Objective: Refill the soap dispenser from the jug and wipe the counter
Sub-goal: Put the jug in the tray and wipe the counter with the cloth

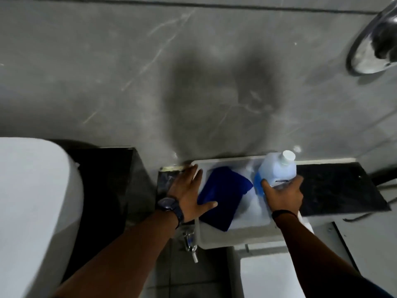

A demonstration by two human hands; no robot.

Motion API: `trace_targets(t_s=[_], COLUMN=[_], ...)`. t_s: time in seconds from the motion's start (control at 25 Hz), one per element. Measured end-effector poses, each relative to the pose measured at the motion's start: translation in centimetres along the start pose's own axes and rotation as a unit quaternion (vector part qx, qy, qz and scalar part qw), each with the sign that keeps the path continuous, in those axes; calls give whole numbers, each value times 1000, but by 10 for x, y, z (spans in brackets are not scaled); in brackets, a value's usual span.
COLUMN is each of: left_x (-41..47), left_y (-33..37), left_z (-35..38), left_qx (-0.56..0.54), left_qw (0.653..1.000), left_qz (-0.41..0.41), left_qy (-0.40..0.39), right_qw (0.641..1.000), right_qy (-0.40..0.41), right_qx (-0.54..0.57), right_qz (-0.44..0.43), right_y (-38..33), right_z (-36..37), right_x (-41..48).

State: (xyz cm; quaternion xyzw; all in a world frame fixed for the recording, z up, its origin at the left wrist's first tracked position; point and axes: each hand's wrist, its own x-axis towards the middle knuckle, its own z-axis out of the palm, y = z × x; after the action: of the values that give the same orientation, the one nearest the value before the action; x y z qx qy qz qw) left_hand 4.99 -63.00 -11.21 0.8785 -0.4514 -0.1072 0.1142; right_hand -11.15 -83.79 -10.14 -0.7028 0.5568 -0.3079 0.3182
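Note:
A translucent jug (pixel 277 168) with a white cap and blue liquid low inside stands in the right part of a white tray (pixel 217 237). My right hand (pixel 283 196) wraps around the jug's lower body. A dark blue cloth (pixel 223 194) lies crumpled in the tray's left part. My left hand (pixel 189 194) lies flat and spread at the tray's left rim, its thumb resting on the cloth's near edge. No soap dispenser can be made out.
The tray sits on a black counter (pixel 335 186) against a grey marbled wall (pixel 150 82). A white basin or toilet (pixel 32 211) fills the left. A chrome valve (pixel 191 241) hangs below the tray. A chrome ring fixture (pixel 371 44) is at upper right.

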Motion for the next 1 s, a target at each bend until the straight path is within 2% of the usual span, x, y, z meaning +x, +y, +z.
trace_targets(t_s=[0.24, 0.32, 0.4, 0.44, 0.52, 0.6, 0.8, 0.88, 1.0], left_x=[13, 12, 13, 14, 16, 14, -6, -16, -36], left_y=[-6, -4, -3, -2, -1, -3, -18, -21, -18], left_z=[25, 28, 26, 26, 23, 18, 0, -13, -37], left_qx=[16, 21, 23, 23, 20, 8, 9, 2, -16], left_qw=[999, 998, 998, 998, 998, 998, 999, 998, 997], left_qz=[20, 20, 15, 14, 12, 20, 48, 60, 71], left_qy=[-42, -48, -52, -55, -63, -58, -6, 7, 36], right_qw=[997, 997, 993, 992, 991, 973, 935, 930, 943], right_qy=[-27, 26, 114, 119, 17, -101, -174, -229, -224], right_qx=[67, 69, 7, -19, -28, -30, 12, 64, 170], right_qz=[-7, -2, 10, 38, 133, 204, 308, 282, 175], right_y=[17, 11, 4, -1, -12, -19, -14, -17, -38], right_z=[33, 34, 40, 45, 59, 72, 85, 84, 71], right_x=[14, -1, -27, -41, -61, -65, -45, -44, -61])
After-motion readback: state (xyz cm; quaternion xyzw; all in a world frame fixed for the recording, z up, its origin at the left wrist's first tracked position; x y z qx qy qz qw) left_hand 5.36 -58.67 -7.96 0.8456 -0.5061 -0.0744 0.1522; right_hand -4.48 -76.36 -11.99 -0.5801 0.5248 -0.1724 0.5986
